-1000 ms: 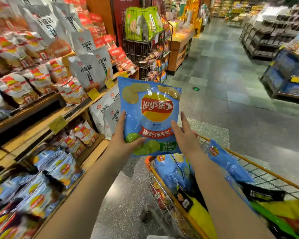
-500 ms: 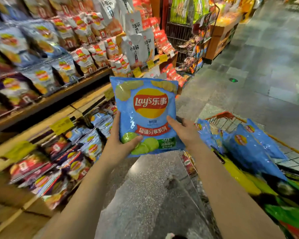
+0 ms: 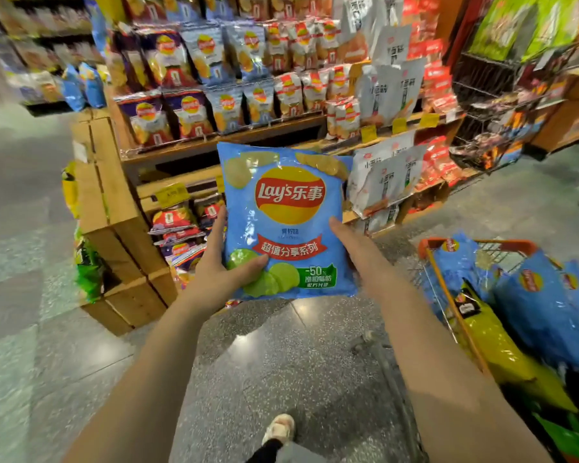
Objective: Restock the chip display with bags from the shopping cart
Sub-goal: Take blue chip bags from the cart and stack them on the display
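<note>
We hold a blue Lay's bag (image 3: pixel 286 222) upright in the middle of the view, its printed front facing us, between our two hands. Our left hand (image 3: pixel 219 265) grasps its lower left edge, thumb curled over the green lime slices on the front and fingers behind; our right hand (image 3: pixel 355 250) grips the right edge, fingers wrapped out of sight behind the bag. The bag sits in the air just in front of the wooden chip display (image 3: pixel 214 142), whose shelves carry rows of purple, blue and red-and-white bags. To the near right stands the shopping cart (image 3: pixel 475 243) with its orange rim, holding more blue bags (image 3: pixel 532 305) and a yellow pack. Below, a shoe (image 3: pixel 279 427) rests on the speckled floor (image 3: pixel 281 355)
</note>
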The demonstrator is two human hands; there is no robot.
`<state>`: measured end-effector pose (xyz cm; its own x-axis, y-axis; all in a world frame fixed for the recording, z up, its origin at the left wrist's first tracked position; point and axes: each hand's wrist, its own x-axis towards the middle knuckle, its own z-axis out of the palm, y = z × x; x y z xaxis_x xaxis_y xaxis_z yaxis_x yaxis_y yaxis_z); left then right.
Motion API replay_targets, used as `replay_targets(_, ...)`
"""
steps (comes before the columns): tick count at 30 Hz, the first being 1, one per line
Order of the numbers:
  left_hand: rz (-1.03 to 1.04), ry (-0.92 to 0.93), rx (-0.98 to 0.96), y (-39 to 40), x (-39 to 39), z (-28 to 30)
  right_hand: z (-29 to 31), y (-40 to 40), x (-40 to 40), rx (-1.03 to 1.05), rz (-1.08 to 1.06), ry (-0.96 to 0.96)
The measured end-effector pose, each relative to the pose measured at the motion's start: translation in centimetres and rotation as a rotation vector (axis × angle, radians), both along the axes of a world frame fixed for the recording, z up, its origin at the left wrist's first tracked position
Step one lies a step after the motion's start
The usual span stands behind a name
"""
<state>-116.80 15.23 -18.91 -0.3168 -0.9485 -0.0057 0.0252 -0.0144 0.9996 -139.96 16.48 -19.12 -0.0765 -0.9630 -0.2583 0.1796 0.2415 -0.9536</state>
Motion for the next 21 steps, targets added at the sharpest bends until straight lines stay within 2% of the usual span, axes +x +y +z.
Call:
replay_targets(8,0.213,-0.021,0.032,8.6,7.4,-0.5,-2.1,2.8,7.9,0.058,0.190,0.027)
replay_targets(15,0.378,-0.043,0.055,11.4,14.5,-1.1,-2.0,2.5,15.4,0.016,0.309,0.062)
replay_targets(21,0.582,-0.015,0.064,13.0,22.6,-2.2,-2.4,0.7,25.5,0.009,0.488,0.075)
